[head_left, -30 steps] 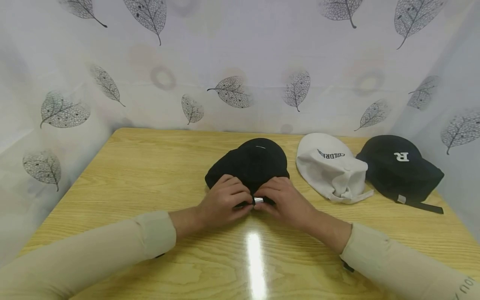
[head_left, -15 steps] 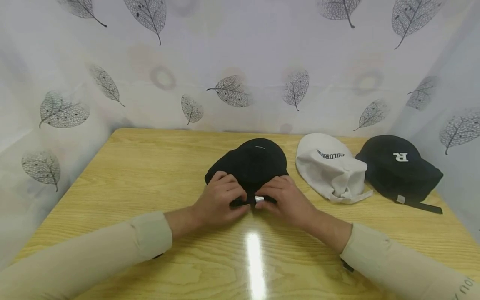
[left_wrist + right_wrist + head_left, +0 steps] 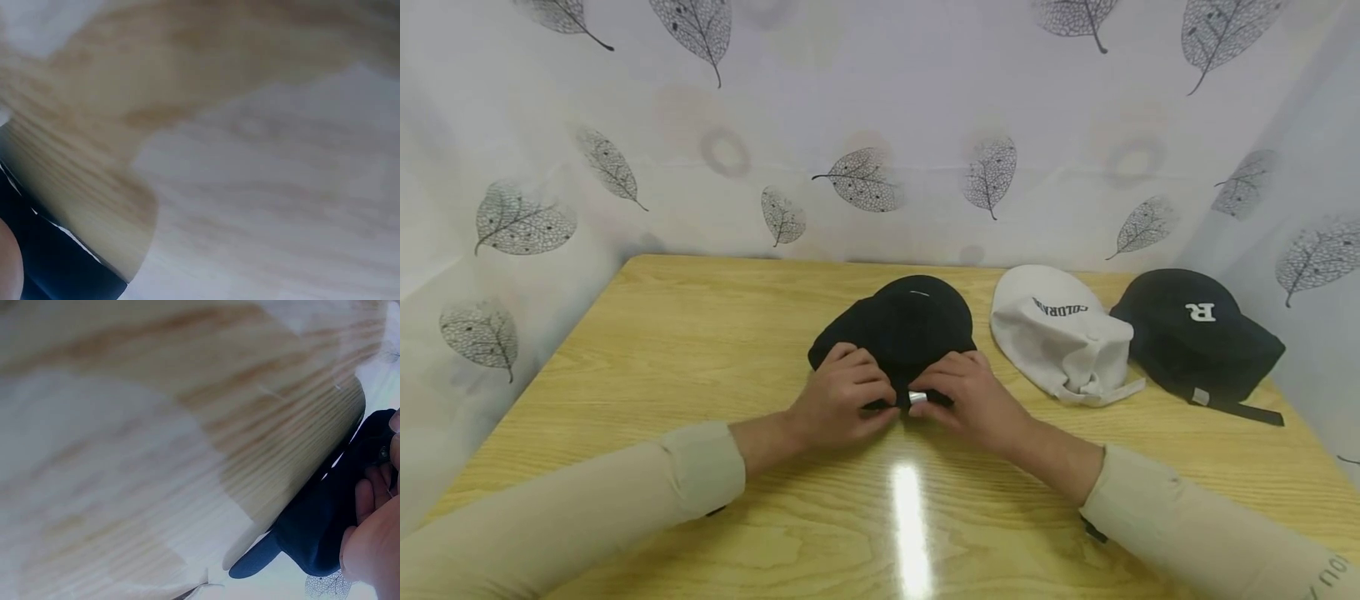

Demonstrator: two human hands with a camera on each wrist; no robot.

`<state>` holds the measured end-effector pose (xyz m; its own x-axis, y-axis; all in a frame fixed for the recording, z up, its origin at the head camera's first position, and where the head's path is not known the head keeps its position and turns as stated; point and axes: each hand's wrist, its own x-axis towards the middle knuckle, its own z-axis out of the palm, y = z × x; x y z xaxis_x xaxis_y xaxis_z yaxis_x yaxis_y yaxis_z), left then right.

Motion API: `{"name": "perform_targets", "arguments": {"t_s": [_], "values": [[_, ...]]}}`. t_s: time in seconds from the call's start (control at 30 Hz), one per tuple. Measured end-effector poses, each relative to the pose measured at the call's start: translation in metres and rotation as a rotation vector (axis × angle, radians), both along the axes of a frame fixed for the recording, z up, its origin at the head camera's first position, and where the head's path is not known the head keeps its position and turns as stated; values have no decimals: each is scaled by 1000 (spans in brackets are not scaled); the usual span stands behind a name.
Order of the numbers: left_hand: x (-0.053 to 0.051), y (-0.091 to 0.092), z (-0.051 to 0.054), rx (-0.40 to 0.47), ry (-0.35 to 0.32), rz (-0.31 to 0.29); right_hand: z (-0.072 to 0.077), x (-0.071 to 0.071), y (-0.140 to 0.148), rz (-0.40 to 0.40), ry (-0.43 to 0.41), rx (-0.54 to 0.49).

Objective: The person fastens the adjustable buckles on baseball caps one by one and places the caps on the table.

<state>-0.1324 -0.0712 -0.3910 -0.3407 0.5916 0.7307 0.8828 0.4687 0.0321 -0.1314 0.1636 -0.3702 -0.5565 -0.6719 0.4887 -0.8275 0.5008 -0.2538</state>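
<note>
A plain black baseball cap lies on the table in the middle of the head view, its back strap toward the person. My left hand pinches the left part of that strap between thumb and fingers. On the other side my right hand grips the strap beside a silver buckle, which shows between the two hands. In the left wrist view only a corner of the dark cap appears. The right wrist view catches the cap's dark side, with the fingertips behind it partly hidden.
To the right lies a white cap lettered in black. Touching or just beside it is another black cap with a white R, its strap end loose on the wooden table. A leaf-patterned curtain hangs behind.
My left hand has shifted slightly left along the strap, widening the gap to the right hand. The right hand and the caps stay nearly in place.
</note>
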Motion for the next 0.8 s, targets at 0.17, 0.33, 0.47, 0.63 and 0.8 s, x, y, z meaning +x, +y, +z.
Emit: {"name": "perform_targets", "arguments": {"t_s": [0.17, 0.33, 0.47, 0.63, 0.8], "values": [[-1, 2, -1, 1, 9, -2, 1, -2, 0, 3, -6, 9], [-3, 5, 1, 4, 6, -11, 0, -5, 2, 10, 10, 10], [-4, 8, 2, 1, 3, -20, 0, -6, 3, 10, 9, 16], [-4, 12, 4, 27, -59, -10, 3, -6, 3, -4, -24, 29], [-1, 15, 10, 159, -243, 36, 6, -5, 4, -37, -103, 23]]}}
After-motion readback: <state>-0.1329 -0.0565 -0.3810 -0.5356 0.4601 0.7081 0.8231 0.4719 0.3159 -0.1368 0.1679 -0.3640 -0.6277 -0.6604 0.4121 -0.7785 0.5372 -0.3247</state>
